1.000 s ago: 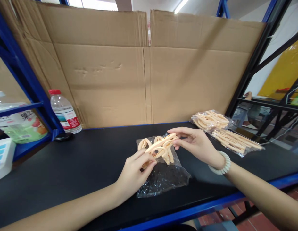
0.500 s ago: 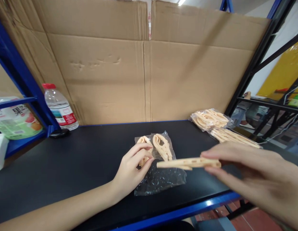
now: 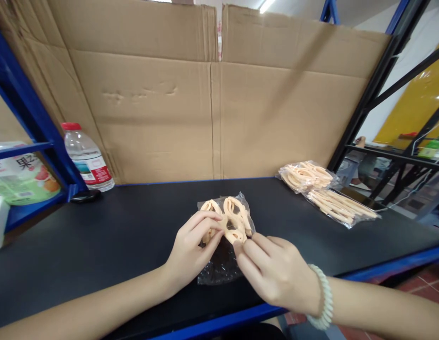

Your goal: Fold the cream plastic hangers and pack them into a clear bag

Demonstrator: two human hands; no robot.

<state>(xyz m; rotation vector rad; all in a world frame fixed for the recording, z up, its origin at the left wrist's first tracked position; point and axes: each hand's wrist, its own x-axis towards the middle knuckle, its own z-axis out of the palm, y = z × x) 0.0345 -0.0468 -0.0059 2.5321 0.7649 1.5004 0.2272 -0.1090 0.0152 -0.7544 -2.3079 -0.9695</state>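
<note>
1. A cardboard sheet [image 3: 212, 104] stands behind the black table [image 3: 99, 236].
2. A water bottle [image 3: 85, 158] stands far left (upright, red cap).
3. Two filled packets [image 3: 322, 189] lie well right.
4. The clear bag [image 3: 223, 255] lies mid-table, peach clips [image 3: 233, 219] at its mouth.
5. The left hand [image 3: 193, 250] pinches the bag's edge; the right hand [image 3: 276, 271] grips a clip there.

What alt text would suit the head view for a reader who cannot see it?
Both hands, left hand and right hand, pinch peach plastic clips on a clear plastic bag on a black table, backed by cardboard.
</note>
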